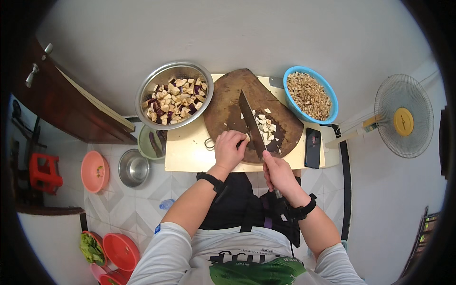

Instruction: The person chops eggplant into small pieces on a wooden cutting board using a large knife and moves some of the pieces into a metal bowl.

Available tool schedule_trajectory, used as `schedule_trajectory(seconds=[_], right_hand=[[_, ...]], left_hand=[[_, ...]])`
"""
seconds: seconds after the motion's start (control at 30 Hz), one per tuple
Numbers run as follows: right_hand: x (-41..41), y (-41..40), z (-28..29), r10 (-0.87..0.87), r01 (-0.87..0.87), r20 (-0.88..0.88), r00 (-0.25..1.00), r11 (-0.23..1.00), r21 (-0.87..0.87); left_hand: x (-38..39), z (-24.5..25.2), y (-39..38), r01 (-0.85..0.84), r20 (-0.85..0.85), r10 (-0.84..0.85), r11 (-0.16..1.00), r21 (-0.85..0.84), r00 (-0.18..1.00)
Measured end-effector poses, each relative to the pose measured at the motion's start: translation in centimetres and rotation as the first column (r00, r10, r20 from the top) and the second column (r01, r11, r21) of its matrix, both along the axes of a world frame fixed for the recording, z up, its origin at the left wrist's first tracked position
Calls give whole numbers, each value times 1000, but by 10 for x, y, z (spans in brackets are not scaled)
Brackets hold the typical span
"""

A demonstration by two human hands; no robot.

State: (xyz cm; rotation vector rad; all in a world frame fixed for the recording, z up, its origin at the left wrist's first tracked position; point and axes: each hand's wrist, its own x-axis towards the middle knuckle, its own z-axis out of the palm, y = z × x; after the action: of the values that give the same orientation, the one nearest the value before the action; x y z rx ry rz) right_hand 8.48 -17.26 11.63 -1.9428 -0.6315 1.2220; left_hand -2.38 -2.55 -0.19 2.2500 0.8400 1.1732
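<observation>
On the wooden chopping board (228,92) my right hand (283,174) grips the handle of a cleaver (252,121). Its dark blade slants away from me across the board, tip toward the far side. My left hand (229,148), fingers bent, pinches a small pale vegetable piece (247,137) just left of the blade. Small pale chopped pieces (266,128) lie right of the blade, probably eggplant. Behind and left, a steel bowl (140,110) holds eggplant chunks (174,101) with purple skin. A blue plastic basket (335,103) at the right holds finely chopped brownish food (309,96).
A phone (312,148) lies on the table (188,156) at the right, near a standing fan (403,117). Floor items at left include a green basin (144,142) with whole eggplants, a steel basin (134,168), a pink basin (94,172) and a red stool (45,172).
</observation>
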Motion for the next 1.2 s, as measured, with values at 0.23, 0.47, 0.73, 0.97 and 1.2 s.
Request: schedule_trajectory(seconds=[0.23, 0.47, 0.73, 0.97, 1.2], right_hand=[[-5, -3, 1, 27, -27, 2, 1000, 1000, -12], [-5, -4, -1, 26, -25, 6, 1000, 999, -24], [-10, -54, 2, 54, -55, -13, 998, 994, -96], [-10, -72, 5, 47, -56, -68, 997, 990, -132], [-7, -14, -12, 65, -62, 32, 997, 995, -72]], left_hand=[[0, 1, 0, 3, 15, -3, 1000, 3, 1000], [0, 0, 1, 1, 6, -1, 1000, -2, 1000], [0, -2, 2, 5, 10, -5, 1000, 5, 1000], [-1, 1, 0, 7, 1, -7, 1000, -6, 1000], [-1, 2, 1, 14, 0, -14, 1000, -8, 1000]])
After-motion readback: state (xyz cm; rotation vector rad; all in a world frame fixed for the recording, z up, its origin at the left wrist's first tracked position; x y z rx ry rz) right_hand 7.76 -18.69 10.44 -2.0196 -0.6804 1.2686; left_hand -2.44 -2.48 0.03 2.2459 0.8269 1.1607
